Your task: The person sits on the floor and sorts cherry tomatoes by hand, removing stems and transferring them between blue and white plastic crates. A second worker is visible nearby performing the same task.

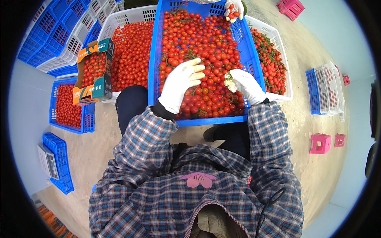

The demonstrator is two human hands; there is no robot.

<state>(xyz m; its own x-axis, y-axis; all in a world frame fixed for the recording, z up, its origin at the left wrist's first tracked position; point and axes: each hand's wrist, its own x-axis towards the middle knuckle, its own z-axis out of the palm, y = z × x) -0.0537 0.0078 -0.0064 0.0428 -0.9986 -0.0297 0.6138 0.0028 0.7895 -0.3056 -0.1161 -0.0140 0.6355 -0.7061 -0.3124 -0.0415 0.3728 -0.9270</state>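
A blue plastic crate (208, 121) of cherry tomatoes (205, 56) lies before me. Some of the tomatoes carry green stems. Above its left half is my left hand (181, 83) in a white glove, fingers spread over the fruit, with nothing seen in its grasp. My right hand (245, 84), gloved too, is over the crate's right side. Its stained fingertips are curled inward, and whether they pinch something small cannot be made out. At the crate's far right corner, another person's gloved hand (235, 10) holds several cherry tomatoes.
White crates of tomatoes flank mine on the left (128, 19) and right (287, 86). A printed cardboard box (102, 89) of tomatoes sits at the left crate's edge. Further left are a smaller blue crate (89, 122) and stacked crates (56, 29). Pink stools (321, 142) stand right.
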